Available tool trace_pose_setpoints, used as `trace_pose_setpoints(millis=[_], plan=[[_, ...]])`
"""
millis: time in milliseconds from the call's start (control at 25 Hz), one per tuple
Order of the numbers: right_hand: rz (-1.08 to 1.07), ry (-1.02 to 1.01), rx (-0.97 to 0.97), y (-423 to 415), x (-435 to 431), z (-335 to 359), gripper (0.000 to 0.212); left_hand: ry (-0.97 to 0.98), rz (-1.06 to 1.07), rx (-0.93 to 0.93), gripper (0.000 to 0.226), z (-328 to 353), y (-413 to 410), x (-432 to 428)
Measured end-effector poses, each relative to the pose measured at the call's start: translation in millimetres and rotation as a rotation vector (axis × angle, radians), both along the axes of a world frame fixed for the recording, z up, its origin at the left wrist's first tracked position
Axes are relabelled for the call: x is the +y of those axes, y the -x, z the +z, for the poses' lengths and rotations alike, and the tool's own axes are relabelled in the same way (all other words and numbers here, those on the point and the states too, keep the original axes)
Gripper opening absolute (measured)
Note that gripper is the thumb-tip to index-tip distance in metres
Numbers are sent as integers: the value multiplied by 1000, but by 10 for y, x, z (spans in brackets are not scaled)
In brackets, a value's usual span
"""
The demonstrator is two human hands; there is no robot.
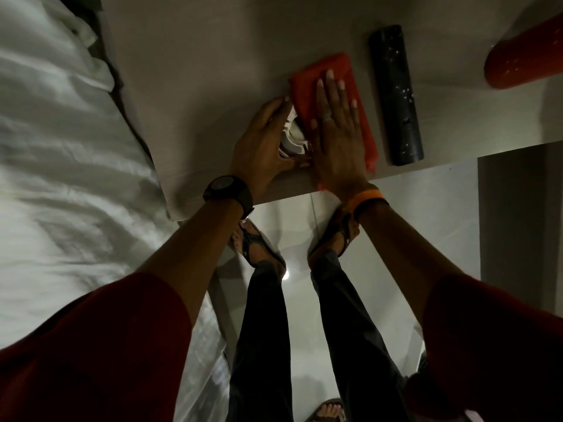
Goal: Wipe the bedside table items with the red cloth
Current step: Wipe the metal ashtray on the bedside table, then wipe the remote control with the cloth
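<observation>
Red cloth (332,99) lies folded on the tabletop (198,71) near its front edge, my right hand (338,132) flat on it, fingers (330,86) straight and slightly spread — pressing, I'd say, to wipe. Left hand (265,141) cups a small pale item (294,138), fingers curled round it, probably steadying it; can't tell what it is. Black remote (396,95) sits just beside the cloth, limiting rightward strokes — red cylinder (524,59) further right, bed (61,132) at left.

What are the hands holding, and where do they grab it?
The left hand wraps around the side of a small white item; what it is cannot be told. The right hand lies flat on the red cloth, pressing, not gripping.
</observation>
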State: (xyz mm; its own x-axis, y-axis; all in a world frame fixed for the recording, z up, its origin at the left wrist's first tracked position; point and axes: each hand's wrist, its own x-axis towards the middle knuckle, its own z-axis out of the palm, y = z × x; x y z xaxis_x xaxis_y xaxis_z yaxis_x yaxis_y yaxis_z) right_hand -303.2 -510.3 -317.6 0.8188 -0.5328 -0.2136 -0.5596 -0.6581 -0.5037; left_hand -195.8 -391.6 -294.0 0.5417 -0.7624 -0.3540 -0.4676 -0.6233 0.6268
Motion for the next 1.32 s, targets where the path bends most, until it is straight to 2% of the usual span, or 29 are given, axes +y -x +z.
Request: trace_pose_setpoints(millis=[120,240,400,480,600,720,760,840,960,1040,1080,1160,1240,1320], plan=[[-17,-17,-16,313,303,55,56,-25,-7,-76,94,-4,17,-13],[54,-46,5,696,534,117,56,-41,-20,-54,95,-28,29,22],[5,-39,16,155,90,36,63,-38,18,-60,101,-29,62,20],[-19,-42,-18,73,11,93,59,-64,13,-64,105,1,70,-6],[-137,-97,-66,193,-5,328,47,-141,-7,-109,104,74,108,-59],[-387,-357,-150,455,-118,696,39,-226,-78,-208,109,186,163,-98],[-488,-444,-212,596,-197,822,35,-221,-72,-235,110,229,210,-115],[-629,-496,-347,917,-431,1041,30,-79,40,-220,99,315,375,-209],[-713,-396,-457,1268,-852,1147,39,186,351,23,63,373,732,-547],[-682,-333,-364,1287,-1051,976,40,227,540,299,51,383,866,-889],[-607,-347,-274,1239,-1080,831,43,219,627,496,50,379,914,-1063],[-268,-288,-34,1116,-1065,514,52,232,723,777,50,344,997,-1365],[24,-64,115,1054,-1004,246,60,218,801,856,48,317,1057,-1580],[13,-16,79,1018,-1011,128,61,219,936,939,46,257,1056,-1682]])
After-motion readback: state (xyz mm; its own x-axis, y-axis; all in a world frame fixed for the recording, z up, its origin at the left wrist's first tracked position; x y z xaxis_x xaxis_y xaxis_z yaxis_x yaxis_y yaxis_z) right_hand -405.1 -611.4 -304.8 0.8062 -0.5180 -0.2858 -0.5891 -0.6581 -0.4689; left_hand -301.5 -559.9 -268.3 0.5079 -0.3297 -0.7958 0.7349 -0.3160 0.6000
